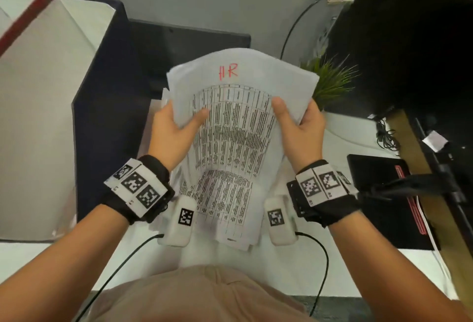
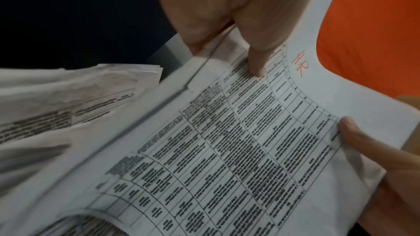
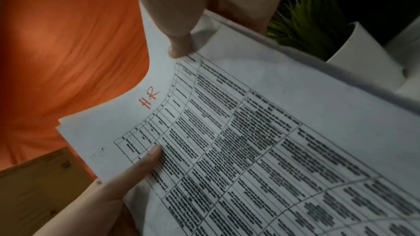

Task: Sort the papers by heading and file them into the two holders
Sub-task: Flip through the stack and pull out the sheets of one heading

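Note:
I hold a curved stack of printed papers point(image 1: 238, 127) upright over the desk. Its top sheet carries a table and a red handwritten "HR" heading point(image 1: 228, 72). My left hand point(image 1: 176, 127) grips the stack's left edge, thumb on the front; in the left wrist view the thumb point(image 2: 256, 58) presses the sheet point(image 2: 227, 141). My right hand point(image 1: 299, 122) grips the right edge, its thumb point(image 3: 179, 42) on the top sheet point(image 3: 261, 141). More loose papers point(image 2: 68, 96) lie beside my left hand. A navy-edged holder point(image 1: 107, 86) and a red-edged holder point(image 1: 25, 14) stand at the left.
A green plant point(image 1: 330, 81) in a white pot point(image 3: 363, 51) stands behind the papers on the right. A black pad with red trim point(image 1: 384, 193), cables point(image 1: 386, 137) and a black stand arm point(image 1: 435, 181) are on the right. A black box point(image 1: 189, 40) sits behind the stack.

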Available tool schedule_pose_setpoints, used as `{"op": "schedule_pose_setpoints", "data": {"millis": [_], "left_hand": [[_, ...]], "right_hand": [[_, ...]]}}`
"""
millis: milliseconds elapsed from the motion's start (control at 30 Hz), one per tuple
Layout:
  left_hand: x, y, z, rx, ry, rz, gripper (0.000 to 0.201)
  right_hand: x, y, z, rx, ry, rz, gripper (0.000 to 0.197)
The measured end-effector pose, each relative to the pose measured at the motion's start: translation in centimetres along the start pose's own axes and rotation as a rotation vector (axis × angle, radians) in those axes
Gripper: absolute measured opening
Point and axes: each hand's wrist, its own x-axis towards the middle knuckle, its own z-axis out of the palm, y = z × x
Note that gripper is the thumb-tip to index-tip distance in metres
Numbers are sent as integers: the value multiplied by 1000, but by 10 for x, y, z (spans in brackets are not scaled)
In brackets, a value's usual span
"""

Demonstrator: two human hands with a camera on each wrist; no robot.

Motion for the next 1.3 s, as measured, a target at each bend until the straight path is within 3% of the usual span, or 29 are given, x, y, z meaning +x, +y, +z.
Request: {"op": "schedule_pose_setpoints", "data": {"millis": [200, 400, 500, 667, 767, 867, 1033, 1133, 1300], "left_hand": [[5, 6, -7, -67, 24, 29, 26], [-6, -29, 4, 67, -99, -171, 37], [-7, -34, 7, 112, -67, -235, 26], [7, -2, -2, 146, -8, -163, 36], [15, 27, -17, 125, -38, -196, 29], [20, 60, -47, 140, -78, -190, 25], [24, 101, -130, 301, -36, -269, 27], [20, 123, -189, 311, -15, -304, 35], [16, 136, -280, 290, 81, -497, 37]], "right_hand": [[3, -3, -1, 53, 31, -42, 27], [-16, 41, 4, -159, 4, 132, 37], [-13, 49, 8, -182, 37, 176, 34], [3, 33, 9, -136, 28, 80, 28], [10, 20, 8, -78, -8, 8, 34], [12, 16, 6, -92, -154, -50, 48], [7, 43, -4, -230, -304, 47, 48], [4, 75, -15, -400, -295, 169, 56], [0, 125, -31, -759, -219, 334, 66]]}}
